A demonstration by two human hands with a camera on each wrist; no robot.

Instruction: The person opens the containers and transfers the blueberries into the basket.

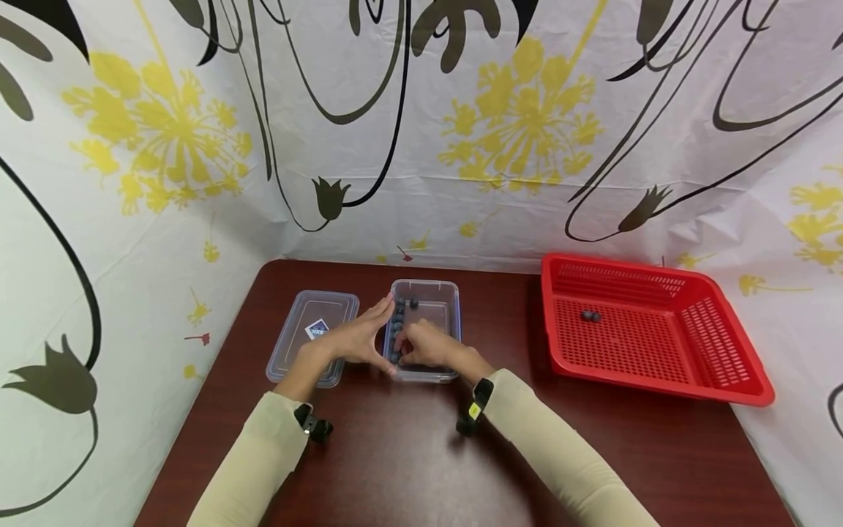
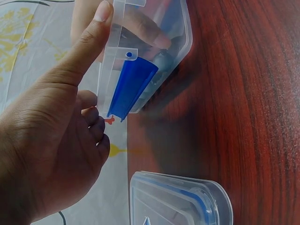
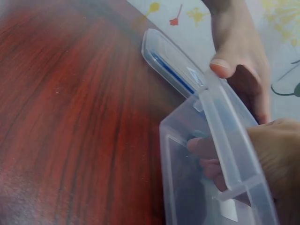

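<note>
A clear plastic container (image 1: 437, 310) with blue side clips stands uncovered near the back of the table. Along its left wall runs a row of several blueberries (image 1: 399, 318), and a lone blueberry (image 1: 413, 303) lies just right of the row's far end. My left hand (image 1: 356, 340) braces the container's left side, thumb at the near corner and fingers stretched toward the far end. Reaching inside, my right hand (image 1: 428, 344) pinches a blueberry (image 2: 163, 61) at the near left corner; its fingers partly hide the row.
Left of the container lies its clear lid (image 1: 296, 338), partly under my left forearm. A red perforated basket (image 1: 632, 351) stands at the right of the table, with two blueberries (image 1: 590, 316) in it. Patterned cloth (image 1: 421, 161) hangs behind the table's back edge.
</note>
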